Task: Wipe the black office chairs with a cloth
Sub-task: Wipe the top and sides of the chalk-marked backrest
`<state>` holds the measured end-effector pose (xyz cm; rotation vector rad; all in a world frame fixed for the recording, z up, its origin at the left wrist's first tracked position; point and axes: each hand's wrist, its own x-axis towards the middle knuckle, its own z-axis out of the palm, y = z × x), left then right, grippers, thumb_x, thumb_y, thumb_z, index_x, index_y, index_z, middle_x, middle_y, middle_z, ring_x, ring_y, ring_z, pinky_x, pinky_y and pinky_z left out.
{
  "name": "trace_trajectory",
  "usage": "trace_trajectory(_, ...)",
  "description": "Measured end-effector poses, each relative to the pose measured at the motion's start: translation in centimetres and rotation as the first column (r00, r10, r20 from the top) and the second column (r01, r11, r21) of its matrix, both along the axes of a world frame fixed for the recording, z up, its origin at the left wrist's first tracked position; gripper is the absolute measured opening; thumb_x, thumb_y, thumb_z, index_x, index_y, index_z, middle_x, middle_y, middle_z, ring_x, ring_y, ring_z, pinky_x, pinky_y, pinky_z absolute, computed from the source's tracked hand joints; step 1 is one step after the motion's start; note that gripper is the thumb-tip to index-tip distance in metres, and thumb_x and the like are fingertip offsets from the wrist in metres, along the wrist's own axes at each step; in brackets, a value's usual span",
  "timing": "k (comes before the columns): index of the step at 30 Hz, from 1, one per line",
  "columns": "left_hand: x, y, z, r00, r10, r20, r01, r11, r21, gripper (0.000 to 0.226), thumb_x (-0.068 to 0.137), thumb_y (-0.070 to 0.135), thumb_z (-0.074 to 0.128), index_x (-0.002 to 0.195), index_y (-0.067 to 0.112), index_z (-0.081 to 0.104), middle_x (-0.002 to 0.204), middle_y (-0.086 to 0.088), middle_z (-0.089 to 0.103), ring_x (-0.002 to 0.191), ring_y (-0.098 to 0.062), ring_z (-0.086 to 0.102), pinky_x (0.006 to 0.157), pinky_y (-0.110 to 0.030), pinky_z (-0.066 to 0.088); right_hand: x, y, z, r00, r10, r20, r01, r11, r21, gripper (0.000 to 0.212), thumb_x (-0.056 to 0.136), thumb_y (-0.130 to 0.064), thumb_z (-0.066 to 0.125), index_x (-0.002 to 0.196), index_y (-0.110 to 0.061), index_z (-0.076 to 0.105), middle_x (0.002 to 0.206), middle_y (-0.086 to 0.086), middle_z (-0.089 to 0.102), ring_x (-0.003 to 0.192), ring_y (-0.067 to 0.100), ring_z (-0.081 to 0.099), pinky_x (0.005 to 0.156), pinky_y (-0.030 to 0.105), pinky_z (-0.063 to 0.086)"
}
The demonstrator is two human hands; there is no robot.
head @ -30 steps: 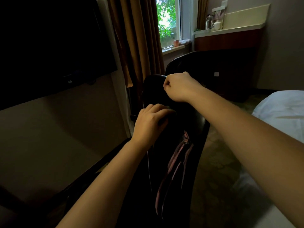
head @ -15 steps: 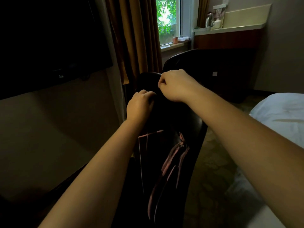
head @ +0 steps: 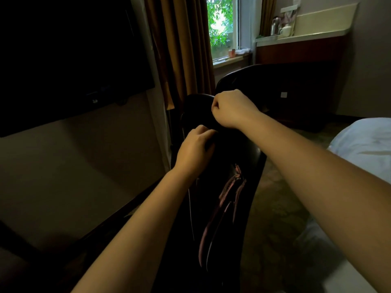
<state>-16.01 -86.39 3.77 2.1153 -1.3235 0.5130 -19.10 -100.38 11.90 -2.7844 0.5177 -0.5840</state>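
- Black and glossy, the nearer office chair [head: 239, 151] stands straight ahead with its backrest turned toward the camera. Both forearms reach out to it.
- A second black chair [head: 296, 85] stands just behind the first, under the window [head: 222, 24].
- The right hand [head: 231, 108] sits at the top edge of the nearer backrest. It is curled into a loose fist, knuckles up. The dark hides whether it is pinching anything.
- The left hand [head: 193, 152] lies lower, on the left side of the same backrest, with its fingers bent against the surface.
- A dark cloth [head: 224, 197] edged in pink hangs down the backrest from under the left hand. I cannot tell whether that hand is clutching the cloth or only pressing on it.
- Brown curtains [head: 179, 49] hang left of the window, and a dark television [head: 63, 49] fills the wall at upper left.
- A small pink cup [head: 232, 52] stands on the window sill.
- At the far right corner, a pale tabletop [head: 306, 35] carries a metal kettle [head: 275, 26] and, just beside it, a white cup [head: 286, 30].
- A bed [head: 364, 144] with white linen enters from the right edge.
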Motion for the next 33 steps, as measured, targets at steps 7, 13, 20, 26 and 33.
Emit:
trace_trajectory(7,-7.4,3.0,-2.3,0.994,-0.104,-0.038,0.102,0.993,-0.057,0.031,0.091,0.011,0.058,0.121,0.016,0.064,0.117,-0.001,0.054,0.108,-0.018,0.053,0.087,-0.029,0.047,-1.7,0.6,-0.3,1.000,-0.009,0.009,0.009,1.000,-0.004,0.027,0.093,-0.027,0.046,0.111,-0.021,0.065,0.124,0.013,0.054,0.095,0.028,0.057,0.077,0.036,0.050)
trace_trajectory(13,-11.2,5.0,-3.8,0.988,-0.126,-0.093,0.116,0.987,-0.109,0.034,0.093,0.014,0.058,0.126,0.019,0.060,0.120,0.006,0.050,0.109,-0.007,0.050,0.089,-0.022,0.048,-3.0,1.6,-0.1,1.000,0.002,-0.026,-0.002,1.000,0.008,0.026,0.094,-0.024,0.045,0.109,-0.021,0.066,0.130,0.015,0.050,0.103,0.028,0.054,0.071,0.034,0.045)
trace_trajectory(20,-11.7,5.4,-3.5,0.994,-0.099,-0.045,0.093,0.988,-0.121,0.030,0.088,0.015,0.061,0.117,0.019,0.064,0.117,0.005,0.055,0.108,-0.010,0.055,0.087,-0.021,0.049,-3.5,2.0,-0.3,0.999,0.003,-0.042,-0.002,1.000,0.025,0.025,0.096,-0.024,0.046,0.114,-0.020,0.064,0.132,0.016,0.046,0.109,0.027,0.050,0.069,0.034,0.042)
trace_trajectory(26,-10.2,4.0,-2.2,0.990,-0.065,-0.122,0.048,0.989,-0.138,0.026,0.086,0.012,0.065,0.112,0.018,0.066,0.110,0.010,0.056,0.099,-0.005,0.055,0.080,-0.013,0.044,-2.7,1.6,-0.3,0.999,0.016,-0.034,-0.016,1.000,0.017,0.026,0.096,-0.023,0.045,0.115,-0.020,0.063,0.128,0.015,0.050,0.112,0.026,0.046,0.077,0.035,0.047)
trace_trajectory(33,-5.1,0.9,-1.0,0.969,0.025,-0.246,-0.072,0.980,-0.186,0.016,0.091,0.016,0.062,0.106,0.014,0.065,0.099,0.009,0.054,0.088,-0.001,0.051,0.071,-0.009,0.038,-1.5,1.2,0.0,0.998,0.036,-0.053,-0.035,0.999,0.021,0.027,0.095,-0.029,0.047,0.115,-0.021,0.063,0.123,0.013,0.055,0.111,0.026,0.050,0.091,0.044,0.052)
